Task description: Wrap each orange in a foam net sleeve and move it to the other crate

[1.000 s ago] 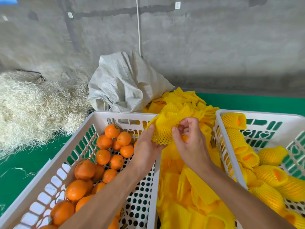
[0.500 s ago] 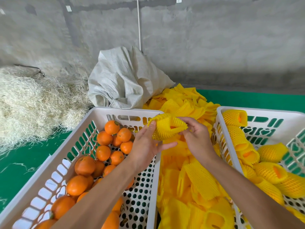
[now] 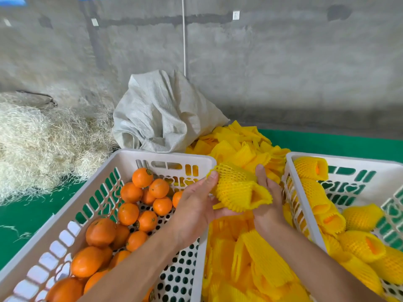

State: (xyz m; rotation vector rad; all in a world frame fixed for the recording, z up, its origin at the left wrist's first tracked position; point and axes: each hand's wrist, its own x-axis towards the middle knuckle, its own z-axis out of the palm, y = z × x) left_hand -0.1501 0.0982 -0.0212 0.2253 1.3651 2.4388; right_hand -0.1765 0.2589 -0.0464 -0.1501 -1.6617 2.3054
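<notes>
**A:** Looking down, what do you see in my hands?

**B:** I see one yellow sleeve [image 3: 238, 188]. It sits between your two hands, up over the gap between the crates.

**A:** How does my left hand [image 3: 196, 209] hold it?

**B:** Your left thumb lies on the top left edge of the sleeve. Your left fingers curl under it, so that hand grips the sleeve from the left and from below.

**A:** And my right hand [image 3: 267, 200]?

**B:** It is at the right side of the sleeve and touches it. One finger points up behind the sleeve. The sleeve hides the other fingers, so I cannot tell if that hand grips or just rests there.

**A:** Is an orange in the sleeve?

**B:** The open end faces right and down. I see only yellow in it.

**A:** Where are the oranges [image 3: 128, 214]?

**B:** The bare ones lie in the left crate [image 3: 161, 154], just beside your left hand. The wrapped oranges [image 3: 362, 247] lie in the right crate [image 3: 349, 159], near your right arm.

**A:** What is under my hands?

**B:** A pile of sleeves [image 3: 250, 258] lies between the two crates. A grey sack [image 3: 161, 114] and some straw [image 3: 39, 144] lie behind the left crate, on the green mat [image 3: 32, 214].
</notes>
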